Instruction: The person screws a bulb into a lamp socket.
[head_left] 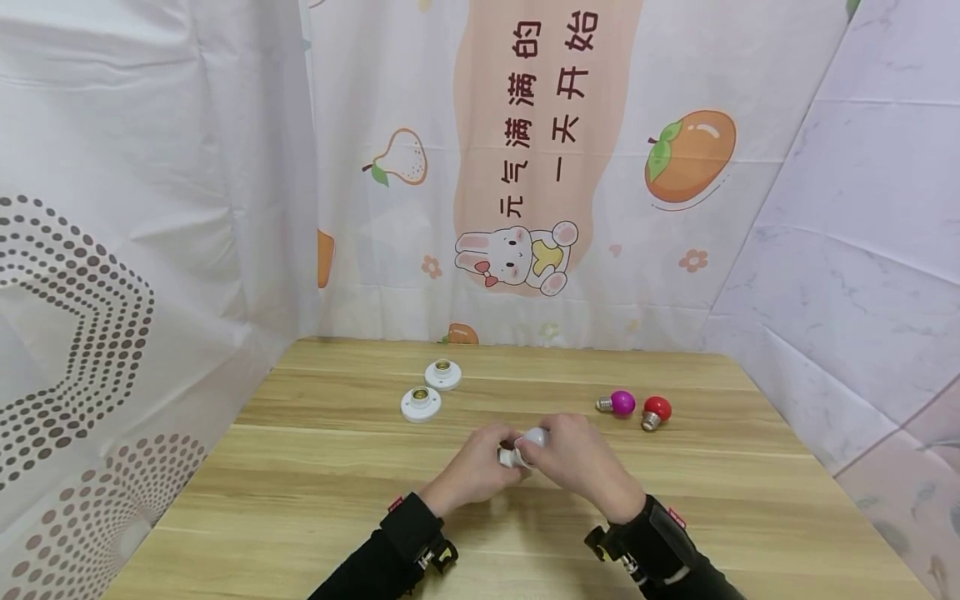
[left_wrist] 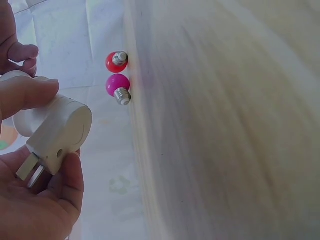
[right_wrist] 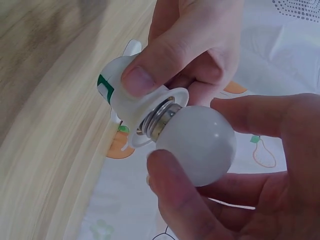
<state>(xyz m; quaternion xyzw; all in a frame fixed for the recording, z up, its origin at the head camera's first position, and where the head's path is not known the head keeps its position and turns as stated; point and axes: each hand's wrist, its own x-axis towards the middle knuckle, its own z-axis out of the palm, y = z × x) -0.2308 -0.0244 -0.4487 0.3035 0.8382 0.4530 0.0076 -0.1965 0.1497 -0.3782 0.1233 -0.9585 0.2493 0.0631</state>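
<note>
In the head view my left hand [head_left: 480, 467] and right hand [head_left: 581, 458] meet over the middle of the table. The left hand grips a white plug-in lamp socket [left_wrist: 62, 132], its two flat metal prongs [left_wrist: 31, 170] pointing out in the left wrist view. Thumb and fingers of the right hand pinch a round white light bulb [right_wrist: 200, 145]. The bulb's metal screw base [right_wrist: 162, 120] sits partly inside the socket's open mouth, with some thread still showing. A green-and-white label [right_wrist: 105, 89] marks the socket's side.
On the wooden table [head_left: 315, 483], a purple bulb [head_left: 622, 403] and a red bulb [head_left: 657, 410] lie to the right, beyond the hands. Two round white lamp holders [head_left: 420, 410] stand at the back left. A printed curtain [head_left: 405, 250] hangs behind the far edge.
</note>
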